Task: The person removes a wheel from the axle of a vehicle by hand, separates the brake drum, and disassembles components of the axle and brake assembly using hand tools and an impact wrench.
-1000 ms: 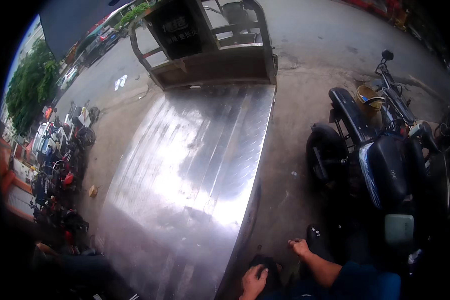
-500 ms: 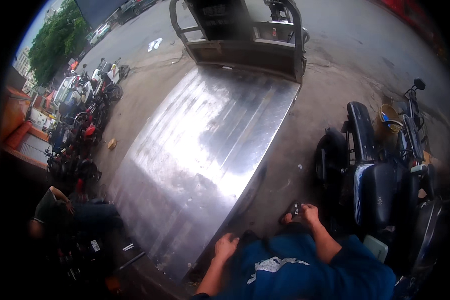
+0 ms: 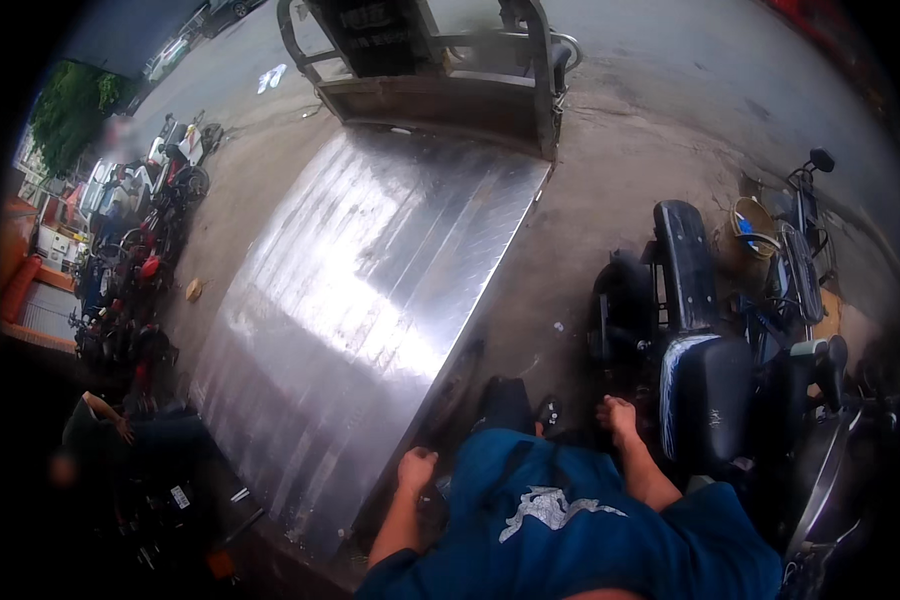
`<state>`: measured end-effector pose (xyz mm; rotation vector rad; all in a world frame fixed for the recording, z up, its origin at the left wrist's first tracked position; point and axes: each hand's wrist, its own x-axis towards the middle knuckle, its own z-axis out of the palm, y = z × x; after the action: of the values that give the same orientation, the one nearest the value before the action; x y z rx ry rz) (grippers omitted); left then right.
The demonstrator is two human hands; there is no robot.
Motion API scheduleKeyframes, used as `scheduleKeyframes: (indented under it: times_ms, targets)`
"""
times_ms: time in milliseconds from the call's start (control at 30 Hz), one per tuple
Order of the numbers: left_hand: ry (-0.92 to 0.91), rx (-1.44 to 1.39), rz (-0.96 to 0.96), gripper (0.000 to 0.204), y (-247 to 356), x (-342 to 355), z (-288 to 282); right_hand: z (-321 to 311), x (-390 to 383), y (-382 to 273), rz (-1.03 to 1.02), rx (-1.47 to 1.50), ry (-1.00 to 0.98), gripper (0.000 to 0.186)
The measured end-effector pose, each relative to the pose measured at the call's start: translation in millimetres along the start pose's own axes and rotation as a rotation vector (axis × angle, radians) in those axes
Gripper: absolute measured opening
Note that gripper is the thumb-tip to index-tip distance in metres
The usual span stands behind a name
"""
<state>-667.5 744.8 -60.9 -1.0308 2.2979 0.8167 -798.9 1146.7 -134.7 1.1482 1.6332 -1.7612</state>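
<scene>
My left hand (image 3: 417,468) hangs loosely curled near the side edge of a flat metal cargo bed (image 3: 300,400), apart from it as far as I can see. The bed is ribbed and shiny, with a dark upright frame (image 3: 440,105) across its far end. To the right, my right hand (image 3: 617,415) is held in a loose fist, and nothing shows in it. The parked scooter with a black seat (image 3: 710,395) is nearest to this hand. Between my arms I see my blue shirt and, beyond it, my legs and one dark shoe (image 3: 549,412).
Another person (image 3: 120,440) sits low at the left beside the bed. Several motorbikes (image 3: 135,260) stand in a row at the far left. A yellowish bucket (image 3: 753,225) is among the scooters on the right. White items (image 3: 270,78) lie on the road.
The bed, its frame and the scooters have shifted left in the view. My legs have changed position. Both hands stay curled, and the left one has moved left in the picture.
</scene>
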Motion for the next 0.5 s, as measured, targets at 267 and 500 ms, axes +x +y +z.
scheduleKeyframes:
  times_ms: [267,500]
  targets:
    - [-0.032,0.139,0.067,0.039,53.6,52.5,-30.9,-30.0,35.5,-3.1,0.037,-0.091,-0.020,0.015]
    - [0.230,0.063,0.944,0.018,367.2,133.6,-58.1,-46.0,127.8,-46.0,0.113,-0.165,-0.212,0.027]
